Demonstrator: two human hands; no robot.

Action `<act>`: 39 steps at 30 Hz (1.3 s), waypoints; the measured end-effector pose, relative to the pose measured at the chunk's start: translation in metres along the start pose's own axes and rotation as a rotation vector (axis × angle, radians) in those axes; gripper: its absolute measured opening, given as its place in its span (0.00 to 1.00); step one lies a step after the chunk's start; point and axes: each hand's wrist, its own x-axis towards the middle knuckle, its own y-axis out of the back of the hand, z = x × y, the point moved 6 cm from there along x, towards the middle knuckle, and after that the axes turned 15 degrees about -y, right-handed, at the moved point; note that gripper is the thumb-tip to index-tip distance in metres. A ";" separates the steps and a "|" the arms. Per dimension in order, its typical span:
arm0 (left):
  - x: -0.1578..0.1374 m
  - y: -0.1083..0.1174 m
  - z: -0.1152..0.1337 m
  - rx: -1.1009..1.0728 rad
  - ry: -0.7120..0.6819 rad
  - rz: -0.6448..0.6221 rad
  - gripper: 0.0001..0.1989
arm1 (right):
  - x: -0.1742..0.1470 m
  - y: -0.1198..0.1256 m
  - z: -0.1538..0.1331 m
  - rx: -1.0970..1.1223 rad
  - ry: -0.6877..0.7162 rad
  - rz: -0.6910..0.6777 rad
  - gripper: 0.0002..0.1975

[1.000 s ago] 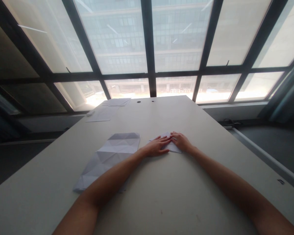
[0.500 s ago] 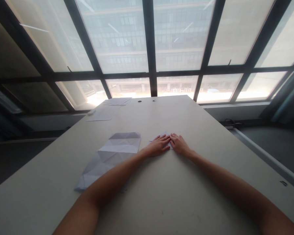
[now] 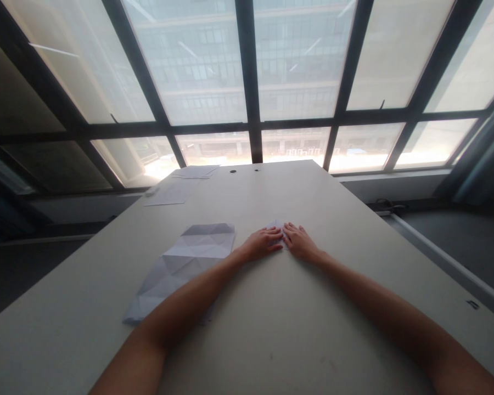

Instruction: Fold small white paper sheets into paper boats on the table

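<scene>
A small folded piece of white paper (image 3: 276,224) lies flat on the white table (image 3: 247,323), mostly hidden under my two hands. My left hand (image 3: 262,242) rests on its left part, fingers stretched out and pointing right. From the other side my right hand (image 3: 299,241) presses on its right edge with the fingers extended. The fingertips of both hands nearly meet over the paper. To the left lies a larger sheet of creased paper (image 3: 197,241), marked by crossing fold lines and partly covered by my left forearm.
At the far left end of the table are several flat white sheets (image 3: 195,172) and another sheet (image 3: 167,196) nearer to me. A small dark round hole (image 3: 233,171) shows near the far edge. Tall windows (image 3: 208,66) stand behind the table.
My left hand has slid slightly left over the small folded paper, and a little more of it shows at the top. My right hand stays nearly in place. The view has shifted slightly.
</scene>
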 end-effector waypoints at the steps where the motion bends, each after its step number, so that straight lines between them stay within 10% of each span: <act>1: 0.000 0.000 0.001 0.001 -0.012 -0.007 0.25 | 0.000 0.000 0.000 0.002 -0.001 0.004 0.24; 22: 0.001 -0.001 0.002 -0.016 -0.035 0.018 0.20 | -0.010 0.029 -0.016 0.136 0.342 0.005 0.15; 39: -0.004 0.009 -0.005 0.023 0.141 0.102 0.16 | 0.000 0.030 0.008 -0.032 0.026 0.137 0.18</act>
